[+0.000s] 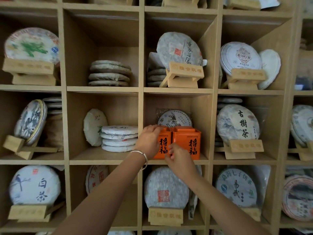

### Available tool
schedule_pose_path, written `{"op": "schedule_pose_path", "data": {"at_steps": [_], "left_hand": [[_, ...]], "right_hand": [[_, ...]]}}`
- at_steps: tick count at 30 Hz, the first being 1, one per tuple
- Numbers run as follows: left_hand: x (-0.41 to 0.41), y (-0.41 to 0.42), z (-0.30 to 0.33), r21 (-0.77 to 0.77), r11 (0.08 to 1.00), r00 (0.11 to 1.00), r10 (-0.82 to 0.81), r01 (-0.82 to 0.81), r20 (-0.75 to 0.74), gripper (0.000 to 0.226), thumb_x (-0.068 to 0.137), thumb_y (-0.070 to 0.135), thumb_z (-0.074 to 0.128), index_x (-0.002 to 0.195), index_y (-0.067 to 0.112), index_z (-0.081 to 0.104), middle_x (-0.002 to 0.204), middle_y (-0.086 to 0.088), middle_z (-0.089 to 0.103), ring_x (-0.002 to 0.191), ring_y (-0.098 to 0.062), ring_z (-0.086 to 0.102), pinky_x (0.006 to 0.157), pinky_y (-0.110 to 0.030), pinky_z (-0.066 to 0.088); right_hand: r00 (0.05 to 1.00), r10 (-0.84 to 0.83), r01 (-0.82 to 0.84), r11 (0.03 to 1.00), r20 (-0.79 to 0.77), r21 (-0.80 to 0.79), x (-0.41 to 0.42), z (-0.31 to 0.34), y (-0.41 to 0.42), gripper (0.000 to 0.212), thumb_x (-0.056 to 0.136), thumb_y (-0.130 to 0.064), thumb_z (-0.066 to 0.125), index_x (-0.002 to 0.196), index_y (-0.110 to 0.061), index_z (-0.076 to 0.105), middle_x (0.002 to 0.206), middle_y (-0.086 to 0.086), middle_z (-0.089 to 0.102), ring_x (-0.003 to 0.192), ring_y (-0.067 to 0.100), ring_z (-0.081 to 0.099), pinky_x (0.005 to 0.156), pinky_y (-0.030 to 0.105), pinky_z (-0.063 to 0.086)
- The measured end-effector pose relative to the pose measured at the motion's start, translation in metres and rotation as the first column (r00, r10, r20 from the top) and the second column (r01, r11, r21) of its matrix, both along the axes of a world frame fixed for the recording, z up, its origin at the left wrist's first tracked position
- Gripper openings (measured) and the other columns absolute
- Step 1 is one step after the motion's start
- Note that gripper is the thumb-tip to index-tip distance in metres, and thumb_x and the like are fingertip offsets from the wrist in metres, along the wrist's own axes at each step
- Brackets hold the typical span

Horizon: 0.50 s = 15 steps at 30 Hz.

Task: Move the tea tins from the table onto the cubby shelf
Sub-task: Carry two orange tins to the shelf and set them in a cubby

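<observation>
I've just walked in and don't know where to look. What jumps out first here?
Two bright orange square tea tins, left one and right one, stand side by side in a middle cubby of the pale wooden cubby shelf. The left hand holds the left tin and the right hand reaches its lower front. Paper-wrapped round tea cakes fill surrounding cubbies.
</observation>
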<state>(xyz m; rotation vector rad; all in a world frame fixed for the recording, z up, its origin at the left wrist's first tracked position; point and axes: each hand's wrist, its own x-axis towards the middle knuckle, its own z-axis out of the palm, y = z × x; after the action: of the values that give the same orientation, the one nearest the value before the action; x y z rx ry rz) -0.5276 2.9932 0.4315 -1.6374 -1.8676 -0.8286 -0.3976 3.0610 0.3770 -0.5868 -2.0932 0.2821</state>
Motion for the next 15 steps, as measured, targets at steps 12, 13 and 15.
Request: {"op": "schedule_pose_path", "data": {"at_steps": [12,13,15], "left_hand": [[-0.003,0.016,0.001,0.053,0.998,0.999,0.017,-0.019,0.045,0.050,0.085,0.001,0.047,0.129,0.024,0.055,0.118,-0.008,0.055,0.107,-0.027,0.048,0.095,-0.033,0.042],[-0.004,0.016,0.002,0.054,0.998,0.998,0.010,-0.014,0.062,0.049,0.085,0.000,0.046,0.126,0.025,0.057,0.115,-0.008,0.056,0.105,-0.027,0.049,0.093,-0.033,0.042],[-0.006,0.017,0.006,0.056,0.998,0.996,0.002,-0.007,0.084,0.047,0.085,-0.001,0.044,0.121,0.025,0.061,0.111,-0.007,0.058,0.103,-0.026,0.051,0.092,-0.032,0.042]], "right_hand": [[0.999,-0.019,0.017,0.996,-0.030,-0.086,-0.005,-0.017,0.002,0.030,0.091,-0.016,0.062,0.120,-0.009,0.055,0.099,0.004,0.063,0.086,0.016,0.064,0.077,0.031,0.055],[0.999,-0.020,0.018,0.996,-0.029,-0.089,-0.005,-0.017,0.003,0.030,0.091,-0.015,0.061,0.120,-0.009,0.056,0.099,0.004,0.063,0.086,0.016,0.064,0.077,0.030,0.055],[1.000,-0.018,0.016,0.996,-0.021,-0.092,-0.005,-0.016,0.005,0.033,0.091,-0.013,0.061,0.123,-0.008,0.055,0.101,0.005,0.063,0.087,0.015,0.064,0.079,0.030,0.055]]}}
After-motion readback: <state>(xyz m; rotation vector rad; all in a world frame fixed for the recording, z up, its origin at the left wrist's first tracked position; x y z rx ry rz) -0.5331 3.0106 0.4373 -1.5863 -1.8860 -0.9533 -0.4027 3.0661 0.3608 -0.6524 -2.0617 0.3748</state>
